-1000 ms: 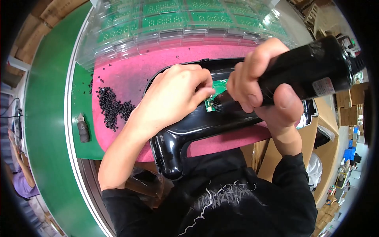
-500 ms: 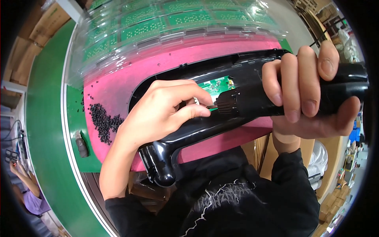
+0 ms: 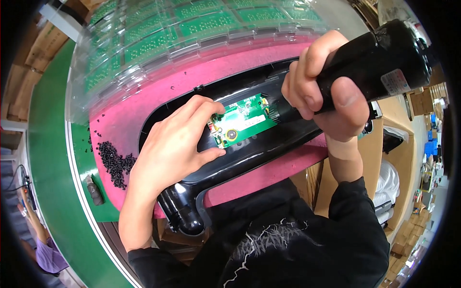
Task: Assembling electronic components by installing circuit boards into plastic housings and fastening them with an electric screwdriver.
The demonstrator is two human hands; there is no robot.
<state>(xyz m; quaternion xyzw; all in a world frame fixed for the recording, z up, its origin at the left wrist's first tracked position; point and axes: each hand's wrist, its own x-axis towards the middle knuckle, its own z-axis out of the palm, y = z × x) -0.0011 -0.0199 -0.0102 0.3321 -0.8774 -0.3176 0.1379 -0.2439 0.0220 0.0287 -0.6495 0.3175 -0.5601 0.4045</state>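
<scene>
A green circuit board (image 3: 247, 120) with small components and a white patch lies inside a long black plastic shell (image 3: 249, 161). My left hand (image 3: 175, 137) spans the board's left end, thumb and forefinger apart at its lower and upper corners. In my right hand (image 3: 319, 91) is a thick black electric screwdriver (image 3: 360, 60), tilted with its rear end raised toward the upper right. Its ridged collar points down at the board's right end. I cannot make out whether the bit touches a screw.
The shell rests on a pink mat (image 3: 125, 110). Small black screws (image 3: 114, 163) lie heaped at the mat's left, with a short dark object (image 3: 94, 191) beside it. Clear plastic trays of green boards (image 3: 192, 21) stand behind. Cardboard boxes (image 3: 372, 161) are at right; another person (image 3: 48, 252) is far left.
My left hand has left the screwdriver's tip and moved onto the board's left end. The screwdriver has swung from nearly level to rear end up, showing more of the board.
</scene>
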